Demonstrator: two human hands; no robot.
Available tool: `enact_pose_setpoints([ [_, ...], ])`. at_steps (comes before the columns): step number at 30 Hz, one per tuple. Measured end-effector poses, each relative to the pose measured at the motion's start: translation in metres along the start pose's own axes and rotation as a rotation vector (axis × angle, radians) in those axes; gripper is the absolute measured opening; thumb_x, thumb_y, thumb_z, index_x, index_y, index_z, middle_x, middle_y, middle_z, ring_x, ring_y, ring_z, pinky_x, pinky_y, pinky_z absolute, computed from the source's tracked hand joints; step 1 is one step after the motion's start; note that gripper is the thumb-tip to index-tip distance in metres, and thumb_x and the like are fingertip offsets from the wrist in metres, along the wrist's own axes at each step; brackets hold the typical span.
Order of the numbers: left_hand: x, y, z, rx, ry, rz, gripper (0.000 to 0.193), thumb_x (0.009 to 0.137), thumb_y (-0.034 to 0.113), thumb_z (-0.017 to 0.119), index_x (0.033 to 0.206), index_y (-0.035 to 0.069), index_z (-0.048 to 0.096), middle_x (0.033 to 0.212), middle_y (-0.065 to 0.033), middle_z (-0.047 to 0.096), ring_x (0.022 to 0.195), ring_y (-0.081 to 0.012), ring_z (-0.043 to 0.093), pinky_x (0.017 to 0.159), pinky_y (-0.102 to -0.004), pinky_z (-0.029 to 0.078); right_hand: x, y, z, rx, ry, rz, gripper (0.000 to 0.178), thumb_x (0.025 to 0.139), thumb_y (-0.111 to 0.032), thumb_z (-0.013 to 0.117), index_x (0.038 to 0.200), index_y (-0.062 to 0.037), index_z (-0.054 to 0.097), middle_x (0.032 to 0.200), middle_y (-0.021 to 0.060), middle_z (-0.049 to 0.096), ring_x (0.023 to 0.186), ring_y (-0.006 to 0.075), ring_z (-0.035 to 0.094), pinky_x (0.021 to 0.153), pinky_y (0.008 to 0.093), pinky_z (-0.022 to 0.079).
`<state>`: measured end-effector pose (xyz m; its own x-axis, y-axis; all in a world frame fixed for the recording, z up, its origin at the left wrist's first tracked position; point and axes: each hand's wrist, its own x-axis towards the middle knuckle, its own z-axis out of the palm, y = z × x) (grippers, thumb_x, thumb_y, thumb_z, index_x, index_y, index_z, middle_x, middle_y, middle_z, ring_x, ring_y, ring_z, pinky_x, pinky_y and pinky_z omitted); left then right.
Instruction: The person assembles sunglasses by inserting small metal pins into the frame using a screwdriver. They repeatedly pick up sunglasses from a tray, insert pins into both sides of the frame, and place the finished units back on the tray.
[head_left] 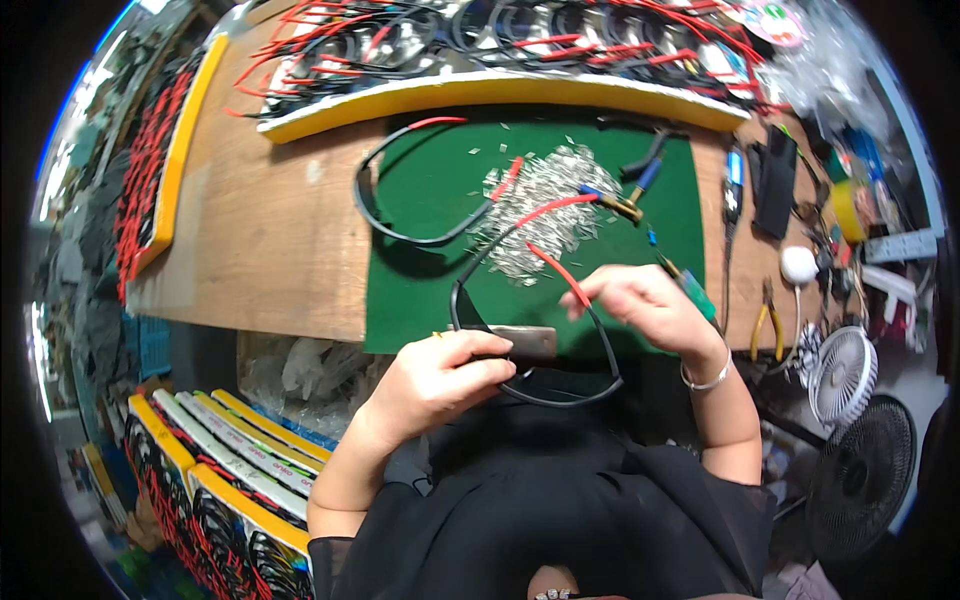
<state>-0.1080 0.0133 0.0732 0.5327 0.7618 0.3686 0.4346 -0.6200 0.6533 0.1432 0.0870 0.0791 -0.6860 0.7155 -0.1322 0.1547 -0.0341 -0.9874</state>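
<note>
My left hand [440, 380] pinches a black eyeglass frame [570, 403] by its front, above the near edge of the green mat [420, 310]. The frame's two arms reach away from me and end in red tips. My right hand [640, 300] is beside one red arm, its fingers curled and slightly blurred; whatever is between them is hidden. A pile of small flat silver pieces [560, 200] covers the middle of the mat. Another black frame with red tips [430, 240] lies left of the pile. A brownish metal plate [535, 342] shows behind my left fingertips.
A yellow-edged tray [500, 92] of red-and-black frames spans the back. More frames fill a tray [185, 150] at left and boxes [240, 500] at lower left. On the right are a green-handled screwdriver [695, 292], yellow-handled pliers [767, 325] and two fans, one white [845, 375], one black [862, 475].
</note>
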Motion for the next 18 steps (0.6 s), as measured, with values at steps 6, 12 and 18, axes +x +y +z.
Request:
enact_pose_setpoints([
  [6,0.017,0.001,0.027,-0.010,-0.169,0.143,0.021,0.068,0.007,0.063,0.089,0.008,0.060,0.091,-0.0060,0.059,0.074,-0.0208,0.061,0.059,-0.0284,0.050,-0.026,0.019,0.004,0.260,-0.310,0.230,0.021,0.087,-0.018,0.055,0.090,0.0012,0.063,0.075,0.0042,0.063,0.069,0.0076,0.056,0.064,0.0204,0.043],
  [12,0.010,-0.016,0.026,-0.114,0.038,-0.075,0.029,0.062,-0.006,0.063,0.087,0.007,0.064,0.097,-0.0077,0.060,0.085,-0.0241,0.058,0.070,-0.0284,0.047,-0.063,-0.004,0.001,0.414,0.163,-0.168,0.012,0.084,-0.010,0.056,0.080,0.0012,0.055,0.081,0.0116,0.061,0.053,0.0094,0.055,0.047,0.0187,0.045],
  [18,0.010,0.000,0.077,-1.314,0.315,-0.812,0.058,0.085,0.014,0.055,0.133,0.003,0.025,0.129,-0.0138,0.039,0.108,-0.0237,0.051,0.085,-0.0329,0.046,-0.052,-0.030,0.028,-0.305,-0.037,-0.457,0.011,0.075,-0.007,0.065,0.082,-0.0025,0.058,0.076,0.0079,0.059,0.065,0.0218,0.060,0.057,0.0287,0.049],
])
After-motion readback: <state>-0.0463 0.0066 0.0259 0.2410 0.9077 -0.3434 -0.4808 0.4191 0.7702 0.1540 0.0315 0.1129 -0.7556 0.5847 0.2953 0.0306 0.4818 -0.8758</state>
